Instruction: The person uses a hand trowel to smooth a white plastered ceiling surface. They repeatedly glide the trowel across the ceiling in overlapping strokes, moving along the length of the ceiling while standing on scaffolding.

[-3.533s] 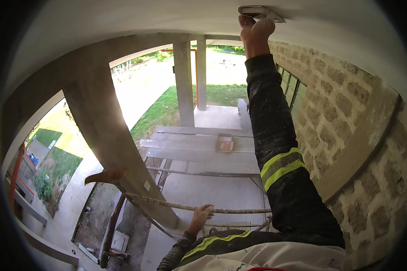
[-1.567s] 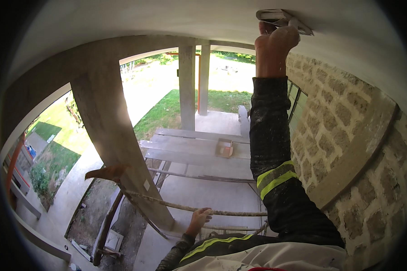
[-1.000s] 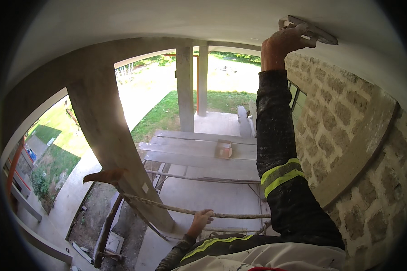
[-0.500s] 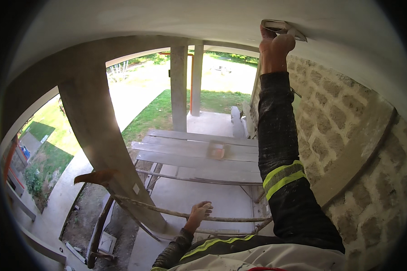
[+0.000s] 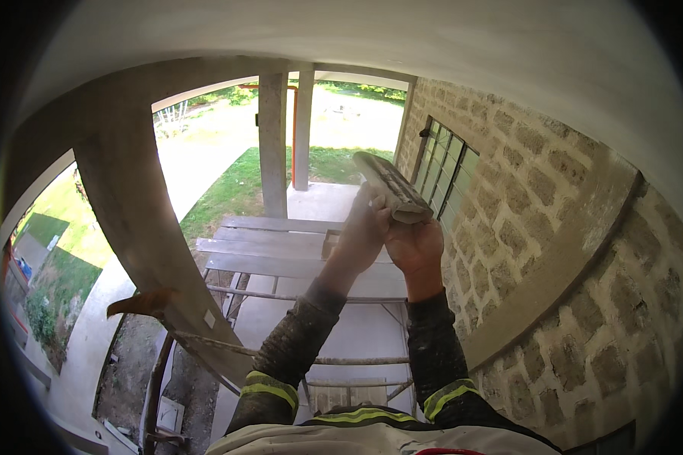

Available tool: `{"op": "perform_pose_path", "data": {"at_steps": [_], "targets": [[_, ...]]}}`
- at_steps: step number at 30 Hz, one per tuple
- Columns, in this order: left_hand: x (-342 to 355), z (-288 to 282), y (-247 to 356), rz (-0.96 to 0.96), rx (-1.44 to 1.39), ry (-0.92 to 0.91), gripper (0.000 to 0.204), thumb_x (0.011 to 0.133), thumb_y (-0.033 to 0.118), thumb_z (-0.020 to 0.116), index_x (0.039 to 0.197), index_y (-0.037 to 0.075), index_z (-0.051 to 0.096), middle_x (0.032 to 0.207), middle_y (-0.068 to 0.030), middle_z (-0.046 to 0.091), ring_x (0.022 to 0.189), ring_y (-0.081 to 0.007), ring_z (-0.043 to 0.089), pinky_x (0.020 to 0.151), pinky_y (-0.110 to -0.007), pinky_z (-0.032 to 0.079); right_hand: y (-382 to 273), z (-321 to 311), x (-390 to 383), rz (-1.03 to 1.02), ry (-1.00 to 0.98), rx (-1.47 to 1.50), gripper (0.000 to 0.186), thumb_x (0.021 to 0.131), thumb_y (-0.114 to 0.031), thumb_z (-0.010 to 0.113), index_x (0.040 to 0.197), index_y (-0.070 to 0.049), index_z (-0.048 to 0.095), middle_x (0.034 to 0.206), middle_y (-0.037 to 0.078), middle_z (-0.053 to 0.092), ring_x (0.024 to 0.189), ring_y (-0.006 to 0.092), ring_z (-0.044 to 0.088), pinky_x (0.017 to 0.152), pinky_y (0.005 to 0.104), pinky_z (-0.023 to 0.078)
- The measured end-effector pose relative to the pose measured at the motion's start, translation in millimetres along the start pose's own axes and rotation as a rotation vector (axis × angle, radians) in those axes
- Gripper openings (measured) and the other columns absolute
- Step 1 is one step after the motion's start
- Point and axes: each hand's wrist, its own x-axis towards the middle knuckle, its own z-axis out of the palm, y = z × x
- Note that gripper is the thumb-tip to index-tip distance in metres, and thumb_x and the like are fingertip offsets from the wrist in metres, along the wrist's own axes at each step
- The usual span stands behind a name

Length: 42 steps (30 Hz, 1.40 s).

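Both my hands are raised together in the middle of the view, below the ceiling. Between them is a long, dusty, greyish-white sanding block (image 5: 393,186), tilted, with a sheet curled around its edges. My right hand (image 5: 417,249) grips its near end from below, fingers wrapped round it. Closed against the block's left side is my left hand (image 5: 358,236), somewhat blurred; its fingertips meet the right hand near the block's underside. The block is apart from the ceiling.
Overhead spans a smooth pale ceiling (image 5: 281,34). A platform of grey planks (image 5: 265,244) lies ahead, with wooden poles (image 5: 357,362) nearer me. To the right is a stone-block wall (image 5: 531,182) with a barred window (image 5: 444,163). Concrete pillars (image 5: 140,205) stand left; grass lies beyond.
My right hand has come down from the ceiling with the sanding block. My left hand has left the wooden pole and risen to hold the block too. The view has shifted slightly right.
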Motion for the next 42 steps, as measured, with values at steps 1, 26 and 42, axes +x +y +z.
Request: {"op": "perform_pose_path", "data": {"at_steps": [1, 26, 42], "targets": [[1, 3, -8, -0.043, 0.091, 0.039, 0.059, 0.109, 0.049, 0.04, 0.15, 0.006, 0.037, 0.14, -0.0118, 0.055, 0.125, -0.0212, 0.057, 0.108, -0.038, 0.047, 3, -8, -13, -0.036, 0.017, -0.005, 0.051, 0.108, -0.03, 0.036, 0.144, 0.006, 0.044, 0.142, 0.03, 0.049, 0.119, 0.046, 0.057, 0.095, 0.0505, 0.057], [216, 259, 57, 0.699, -0.444, 0.346, 0.07, 0.111, 0.041, 0.04, 0.162, 0.014, 0.002, 0.156, -0.0262, 0.029, 0.135, -0.0312, 0.044, 0.111, -0.042, 0.043, -74, -290, -348, 0.2, 1.379, -0.802, 0.037, 0.1, -0.022, 0.055, 0.132, -0.003, 0.055, 0.111, 0.022, 0.067, 0.087, 0.0326, 0.069, 0.077, 0.0455, 0.059], [260, 242, 27, 0.647, -0.524, 0.306, 0.068, 0.112, 0.04, 0.031, 0.163, 0.014, -0.006, 0.148, -0.0198, 0.038, 0.125, -0.028, 0.052, 0.107, -0.042, 0.048, -127, -297, -384, 0.127, 1.399, -0.785, 0.033, 0.1, -0.017, 0.052, 0.13, -0.005, 0.056, 0.099, 0.018, 0.067, 0.079, 0.0292, 0.069, 0.069, 0.0409, 0.06]]}}
